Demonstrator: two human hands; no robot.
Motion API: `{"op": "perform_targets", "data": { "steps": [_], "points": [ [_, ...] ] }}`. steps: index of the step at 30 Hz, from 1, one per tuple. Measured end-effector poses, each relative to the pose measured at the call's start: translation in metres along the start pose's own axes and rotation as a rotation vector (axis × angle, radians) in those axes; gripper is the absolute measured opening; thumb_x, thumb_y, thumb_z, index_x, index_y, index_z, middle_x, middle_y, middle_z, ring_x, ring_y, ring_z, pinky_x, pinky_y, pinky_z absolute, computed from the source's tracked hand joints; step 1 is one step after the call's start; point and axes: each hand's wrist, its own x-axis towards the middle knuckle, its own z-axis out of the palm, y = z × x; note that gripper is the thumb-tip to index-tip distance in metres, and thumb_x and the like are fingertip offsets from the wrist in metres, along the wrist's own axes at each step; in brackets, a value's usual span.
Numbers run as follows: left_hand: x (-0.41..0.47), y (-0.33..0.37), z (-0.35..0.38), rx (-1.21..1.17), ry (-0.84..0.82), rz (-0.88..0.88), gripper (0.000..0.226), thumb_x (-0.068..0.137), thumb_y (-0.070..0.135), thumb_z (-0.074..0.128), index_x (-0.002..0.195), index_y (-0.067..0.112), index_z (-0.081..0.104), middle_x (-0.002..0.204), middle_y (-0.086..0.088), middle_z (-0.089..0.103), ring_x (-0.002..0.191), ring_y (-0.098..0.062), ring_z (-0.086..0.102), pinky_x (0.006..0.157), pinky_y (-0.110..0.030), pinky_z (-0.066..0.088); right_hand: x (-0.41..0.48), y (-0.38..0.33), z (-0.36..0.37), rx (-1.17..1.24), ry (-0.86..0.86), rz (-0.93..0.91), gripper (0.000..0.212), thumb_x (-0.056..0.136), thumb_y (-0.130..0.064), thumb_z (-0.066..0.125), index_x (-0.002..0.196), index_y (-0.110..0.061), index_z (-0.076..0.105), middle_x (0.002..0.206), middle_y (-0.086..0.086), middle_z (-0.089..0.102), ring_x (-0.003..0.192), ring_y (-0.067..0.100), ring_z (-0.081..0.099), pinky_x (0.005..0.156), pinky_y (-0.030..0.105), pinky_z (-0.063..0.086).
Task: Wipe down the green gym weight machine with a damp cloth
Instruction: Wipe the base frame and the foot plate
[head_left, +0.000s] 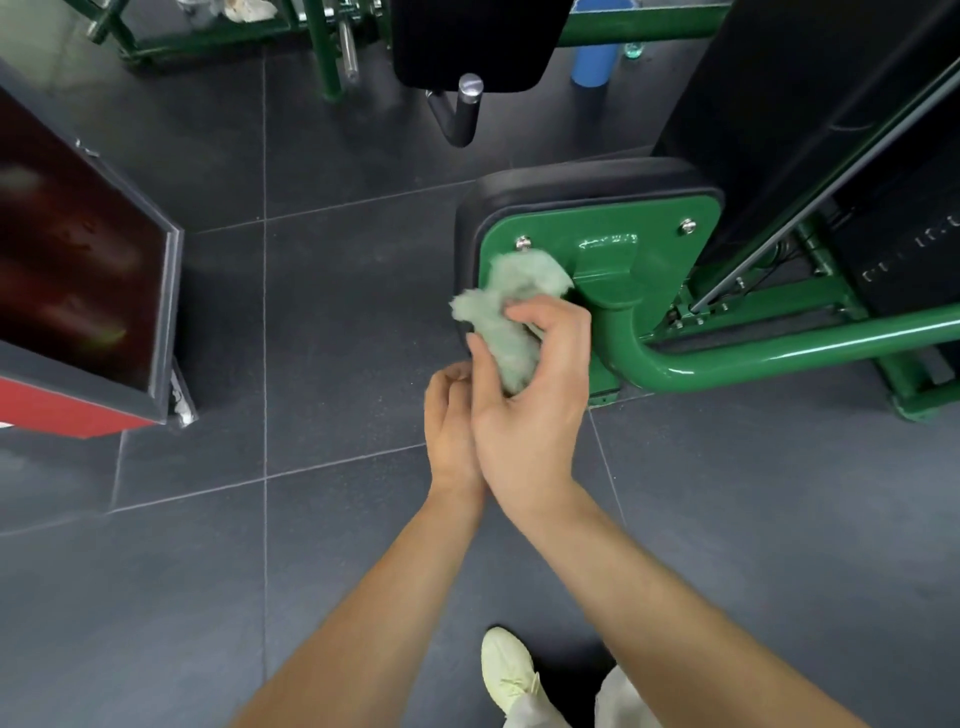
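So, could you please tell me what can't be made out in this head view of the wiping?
- Left hand: the right hand overlaps it, so its grip is unclear.
- Cloth: dampness can't be judged; its lower part is hidden by the right hand's fingers.
- Green plate: raised lettering is too small to read.
- Weight stack: numbers blurred, cut off by the right edge.
- Red cabinet: contents blurred.

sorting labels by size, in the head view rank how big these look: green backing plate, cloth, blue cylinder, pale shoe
1. green backing plate
2. cloth
3 and 4. pale shoe and blue cylinder: alike, and the cylinder lies farther off, so unranked.
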Motion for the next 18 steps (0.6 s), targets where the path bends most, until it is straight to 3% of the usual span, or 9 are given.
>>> {"op": "perform_targets", "data": {
  "steps": [2,3,5,7,10,12,14,18],
  "points": [
    [-0.004,0.004,-0.001,0.001,0.101,0.123,0.030,0.109,0.027,0.052,0.123,0.002,0.059,0.104,0.009,0.063,0.092,0.011,0.061,0.082,-0.009,0.046,0.002,-0.003,0.009,-0.079,-0.094,-0.142,0.028,0.086,0.012,0.064,0.110,-0.002,0.064,0.121,0.008,0.059,0.113,0.016,0.059,0.093,0.025,0.048],
    [-0.004,0.008,-0.003,-0.036,0.137,0.168,0.023,0.109,0.015,0.048,0.122,0.000,0.059,0.102,0.007,0.063,0.088,0.011,0.062,0.078,-0.008,0.047,0.005,0.002,0.015,-0.163,-0.138,-0.201,0.031,0.084,0.011,0.060,0.111,-0.004,0.067,0.123,0.006,0.061,0.114,0.016,0.060,0.090,0.026,0.050],
    [-0.001,0.016,-0.008,-0.124,0.215,0.155,0.022,0.104,-0.001,0.041,0.114,0.001,0.062,0.094,0.000,0.068,0.082,-0.002,0.065,0.071,-0.015,0.051,0.006,0.026,0.027,-0.338,-0.226,-0.324,0.034,0.081,0.005,0.059,0.111,-0.006,0.070,0.123,0.004,0.065,0.110,0.020,0.062,0.080,0.031,0.054],
    [0.006,0.018,-0.013,-0.178,0.221,0.067,0.026,0.102,-0.001,0.041,0.106,0.009,0.065,0.094,-0.003,0.070,0.085,-0.012,0.066,0.069,-0.022,0.053,-0.008,0.055,0.033,-0.462,-0.359,-0.385,0.029,0.083,0.003,0.065,0.110,-0.007,0.072,0.118,0.003,0.067,0.103,0.020,0.062,0.074,0.033,0.056],
    [0.005,0.012,-0.015,-0.148,0.174,-0.052,0.022,0.103,0.006,0.047,0.104,0.016,0.066,0.099,-0.004,0.071,0.092,-0.019,0.065,0.074,-0.026,0.052,-0.040,0.086,0.027,-0.558,-0.508,-0.276,0.039,0.073,0.004,0.077,0.108,-0.010,0.070,0.110,0.000,0.064,0.095,0.019,0.061,0.064,0.035,0.057],
    [-0.003,0.009,-0.016,-0.151,0.123,-0.083,0.023,0.103,0.004,0.048,0.114,0.012,0.066,0.102,-0.001,0.072,0.095,-0.016,0.067,0.075,-0.021,0.055,-0.051,0.090,0.021,-0.542,-0.509,-0.166,0.046,0.068,0.006,0.078,0.110,-0.011,0.069,0.114,-0.001,0.062,0.095,0.018,0.062,0.058,0.036,0.057],
    [-0.010,0.009,-0.018,-0.179,0.081,-0.014,0.029,0.102,-0.005,0.043,0.122,0.002,0.063,0.103,-0.005,0.072,0.096,-0.014,0.068,0.077,-0.018,0.055,-0.049,0.078,0.019,-0.458,-0.444,-0.125,0.046,0.075,0.003,0.075,0.118,-0.012,0.069,0.126,-0.003,0.059,0.104,0.016,0.064,0.067,0.034,0.059],
    [-0.014,0.020,-0.016,-0.150,0.048,0.213,0.031,0.098,-0.015,0.039,0.119,-0.006,0.061,0.113,-0.026,0.068,0.102,-0.023,0.066,0.088,-0.028,0.055,-0.021,0.040,0.016,-0.345,-0.292,-0.198,0.041,0.084,0.001,0.067,0.122,-0.014,0.070,0.132,0.000,0.058,0.119,0.017,0.060,0.079,0.026,0.052]
  ]
}}
